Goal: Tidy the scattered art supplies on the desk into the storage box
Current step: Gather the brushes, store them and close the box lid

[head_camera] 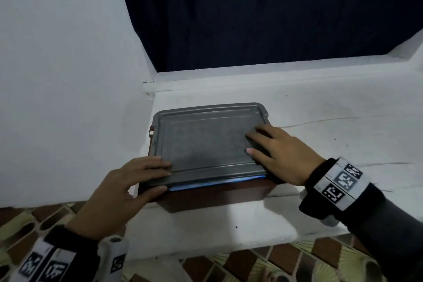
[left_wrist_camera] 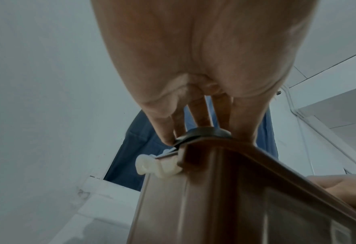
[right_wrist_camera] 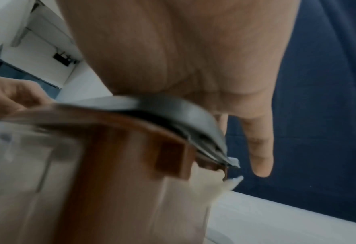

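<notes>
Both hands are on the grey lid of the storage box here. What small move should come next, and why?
Probably press the lid's front edge down until it seats. The left hand grips the near left corner and the right hand lies flat on the right side, yet a thin blue gap shows between the lid and the brown storage box along the front.

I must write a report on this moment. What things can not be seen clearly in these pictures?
- Contents of the storage box: hidden under the grey lid in the head view.
- Box wall, right wrist view: motion-blurred.
- Left hand fingertips, left wrist view: hidden behind the lid rim.
- Right hand palm: covers the lid's right edge; latch state unclear.
</notes>
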A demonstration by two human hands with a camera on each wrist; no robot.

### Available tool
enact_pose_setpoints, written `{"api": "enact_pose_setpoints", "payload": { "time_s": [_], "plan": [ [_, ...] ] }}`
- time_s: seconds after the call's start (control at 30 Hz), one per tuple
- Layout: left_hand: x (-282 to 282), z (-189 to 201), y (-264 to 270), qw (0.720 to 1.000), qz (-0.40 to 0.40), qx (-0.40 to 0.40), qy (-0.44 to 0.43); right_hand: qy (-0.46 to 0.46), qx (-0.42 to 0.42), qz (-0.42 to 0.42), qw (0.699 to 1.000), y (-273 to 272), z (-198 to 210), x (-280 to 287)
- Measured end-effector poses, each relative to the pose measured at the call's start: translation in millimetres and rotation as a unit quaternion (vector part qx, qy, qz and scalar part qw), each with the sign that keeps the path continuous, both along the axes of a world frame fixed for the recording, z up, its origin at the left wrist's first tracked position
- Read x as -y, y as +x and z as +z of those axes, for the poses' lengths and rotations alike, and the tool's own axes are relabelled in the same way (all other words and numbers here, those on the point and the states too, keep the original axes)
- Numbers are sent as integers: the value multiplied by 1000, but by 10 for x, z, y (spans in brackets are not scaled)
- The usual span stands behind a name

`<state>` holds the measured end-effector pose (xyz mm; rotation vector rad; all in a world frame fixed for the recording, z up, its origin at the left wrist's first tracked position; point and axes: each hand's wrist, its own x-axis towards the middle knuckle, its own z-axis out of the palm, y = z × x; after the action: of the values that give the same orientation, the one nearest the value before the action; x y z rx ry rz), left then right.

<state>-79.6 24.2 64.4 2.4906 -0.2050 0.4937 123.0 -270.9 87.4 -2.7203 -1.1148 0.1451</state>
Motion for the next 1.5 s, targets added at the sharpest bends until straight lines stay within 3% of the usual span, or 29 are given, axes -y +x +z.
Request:
{"api": "enact_pose_setpoints", "payload": {
  "time_s": [0.23,0.57,0.73,0.83,0.9,1.03,1.2,1.27,1.33,1.4,1.5],
  "plan": [
    [208,-64,-202,999,28,27,-11,100,5,-31,994,-91,-59,15],
    [175,-145,-231,980,121,65,-146,88,52,-49,994,-117,-126,-102],
    [175,-289,-40,929,230,62,-284,191,32,-45,980,30,-298,-88],
    [310,-332,51,842,235,29,-485,187,21,-78,979,95,-387,-75],
    [359,-378,88,795,223,18,-564,202,-27,-116,972,130,-386,-68],
    [294,-405,118,759,228,14,-610,251,-197,-238,917,97,-282,-81],
    [285,-322,94,744,140,-27,-653,207,-151,-260,931,69,-263,-110],
    [300,-327,98,745,136,-10,-652,173,-116,-268,941,46,-245,-121],
    [327,-337,100,769,146,10,-622,144,-61,-267,951,13,-227,-133],
    [350,-363,102,826,176,38,-534,123,-3,-262,957,-14,-231,-149],
    [338,-423,115,933,177,45,-309,88,63,-249,962,-26,-233,-162]
  ]
}}
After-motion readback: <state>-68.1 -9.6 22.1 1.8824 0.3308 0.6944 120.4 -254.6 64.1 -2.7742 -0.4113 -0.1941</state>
